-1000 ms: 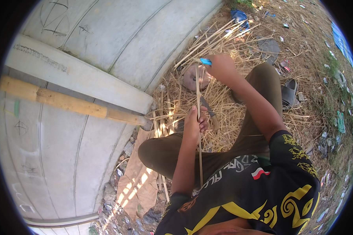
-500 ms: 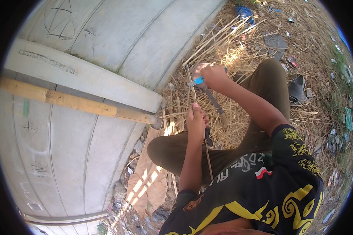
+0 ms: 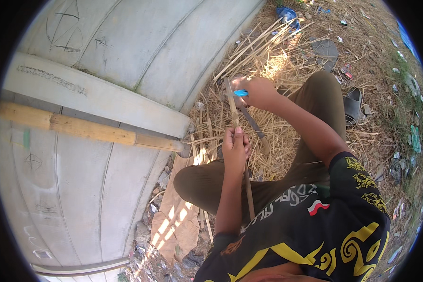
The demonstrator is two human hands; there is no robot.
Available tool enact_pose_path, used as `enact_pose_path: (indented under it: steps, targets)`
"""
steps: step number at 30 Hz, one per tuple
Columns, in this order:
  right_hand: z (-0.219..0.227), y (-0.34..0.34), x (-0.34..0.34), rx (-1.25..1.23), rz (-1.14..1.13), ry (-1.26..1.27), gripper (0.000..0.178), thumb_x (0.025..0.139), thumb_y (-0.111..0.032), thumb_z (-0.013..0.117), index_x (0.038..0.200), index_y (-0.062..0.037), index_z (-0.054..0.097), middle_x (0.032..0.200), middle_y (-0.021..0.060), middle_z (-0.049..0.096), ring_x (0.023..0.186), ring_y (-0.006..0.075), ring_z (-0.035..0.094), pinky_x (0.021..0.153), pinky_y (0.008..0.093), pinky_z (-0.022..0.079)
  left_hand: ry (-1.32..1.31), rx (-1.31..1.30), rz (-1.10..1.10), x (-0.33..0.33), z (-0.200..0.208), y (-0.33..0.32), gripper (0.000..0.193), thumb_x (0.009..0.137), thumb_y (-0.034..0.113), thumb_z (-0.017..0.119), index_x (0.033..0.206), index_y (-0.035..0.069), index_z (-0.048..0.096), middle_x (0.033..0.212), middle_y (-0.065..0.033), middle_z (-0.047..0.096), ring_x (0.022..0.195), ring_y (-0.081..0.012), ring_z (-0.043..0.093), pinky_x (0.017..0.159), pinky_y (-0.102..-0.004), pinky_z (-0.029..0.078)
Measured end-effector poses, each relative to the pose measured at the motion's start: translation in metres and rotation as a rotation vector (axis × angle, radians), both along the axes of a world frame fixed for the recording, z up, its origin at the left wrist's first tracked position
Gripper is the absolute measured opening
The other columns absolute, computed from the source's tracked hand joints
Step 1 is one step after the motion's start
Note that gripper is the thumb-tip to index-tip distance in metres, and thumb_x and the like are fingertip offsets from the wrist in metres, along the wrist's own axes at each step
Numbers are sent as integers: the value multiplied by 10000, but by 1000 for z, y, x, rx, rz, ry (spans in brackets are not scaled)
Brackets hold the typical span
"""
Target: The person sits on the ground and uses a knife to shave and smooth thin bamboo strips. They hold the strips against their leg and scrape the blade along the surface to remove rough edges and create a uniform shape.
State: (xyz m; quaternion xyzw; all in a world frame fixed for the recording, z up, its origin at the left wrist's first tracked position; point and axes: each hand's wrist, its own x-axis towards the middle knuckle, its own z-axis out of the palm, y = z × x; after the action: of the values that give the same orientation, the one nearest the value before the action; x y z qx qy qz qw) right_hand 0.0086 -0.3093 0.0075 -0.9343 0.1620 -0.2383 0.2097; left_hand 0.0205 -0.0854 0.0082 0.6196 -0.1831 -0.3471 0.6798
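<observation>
Since one second ago, the bright-blue-handled cutter (image 3: 241, 93) has been brought closer along the narrow tan woody strip (image 3: 233, 110) toward the left hand (image 3: 237, 145). The left side is bounded by a pale grey concrete panel wall (image 3: 141, 42), along which a thick yellow-brown bamboo pole (image 3: 84, 128) is seen. Below it, a creased brown cardboard sheet (image 3: 182, 237) is laid on the ground. The person's bent legs are covered by dark olive trousers (image 3: 207, 183). Between the knees, the ground is strewn with dry straw-coloured shavings (image 3: 282, 150). The strip is gripped by the closed left hand, with its far end extended beyond the thumb and its near length passed down over the lap. A round pinkish-grey block (image 3: 242, 82) is partly hidden behind the far end; contact cannot be told. A dark-bladed knife with a wooden handle (image 3: 254, 124) is left on the shavings, beside the left hand. The cutter is clasped in the closed right hand (image 3: 262, 94), its blade held at the strip's far part.
</observation>
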Motion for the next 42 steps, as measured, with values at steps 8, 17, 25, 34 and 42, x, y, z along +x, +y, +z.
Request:
enact_pose_path:
  steps: [8,17,25,34,42]
  targets:
    - [-25,37,15,-128,203,57,125,819,-251,712,834,-127,723,740,81,706,728,292,727,649,433,567,63,-13,116,10,7,5,228,1109,297,485,988,104,467,700,36,420,496,-21,331,401,-192,255]
    - [-18,-23,37,64,-326,65,171,889,-265,680,893,-110,751,743,123,716,705,321,721,649,437,573,204,-51,-58,-9,5,-2,237,1119,297,456,973,110,462,674,40,361,474,-37,296,386,-201,237]
    - [-18,-10,26,398,-311,-38,274,906,-282,671,804,-36,735,690,151,685,633,327,703,599,437,574,197,-60,-140,-9,10,-6,271,1116,337,460,966,111,448,671,37,372,479,-35,318,389,-199,256]
    - [-7,-4,13,313,-172,-95,218,861,-265,716,801,-56,717,714,142,695,651,314,705,612,440,564,94,-37,1,0,12,-1,246,1113,303,476,965,108,449,683,37,385,484,-36,325,396,-205,261]
    - [-11,-10,25,-19,-224,72,97,850,-204,691,839,-122,742,751,93,715,716,288,736,645,428,585,46,47,-61,-11,15,4,251,1119,305,455,960,113,437,684,40,374,481,-31,313,397,-210,249]
